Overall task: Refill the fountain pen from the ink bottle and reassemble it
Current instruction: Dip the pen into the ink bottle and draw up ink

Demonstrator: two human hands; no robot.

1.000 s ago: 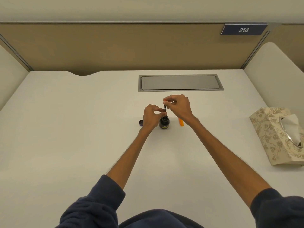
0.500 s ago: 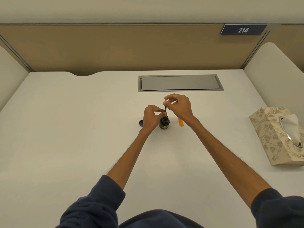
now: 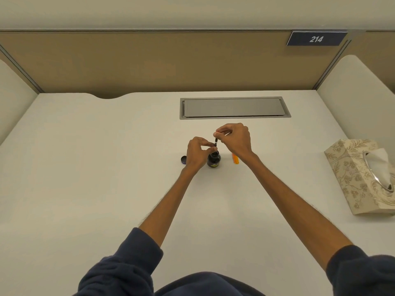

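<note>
A small dark ink bottle (image 3: pixel 213 160) stands open on the white desk (image 3: pixel 106 167). The pen's thin dark inner section (image 3: pixel 215 143) stands upright with its lower end in the bottle's mouth. My left hand (image 3: pixel 197 153) pinches the section low down, just above the bottle. My right hand (image 3: pixel 235 138) pinches its top end between thumb and forefinger. The bottle's dark cap (image 3: pixel 183 160) lies just left of my left hand. An orange pen barrel (image 3: pixel 235 158) lies on the desk to the right of the bottle, partly hidden under my right wrist.
A patterned tissue box (image 3: pixel 361 176) sits at the desk's right edge. A grey cable hatch (image 3: pixel 235 107) is set into the desk behind my hands. Padded dividers stand on both sides and a brown panel at the back.
My right hand's fingers have shifted slightly upward at the top of the pen section. Left hand, bottle, cap and barrel have stayed in place.
</note>
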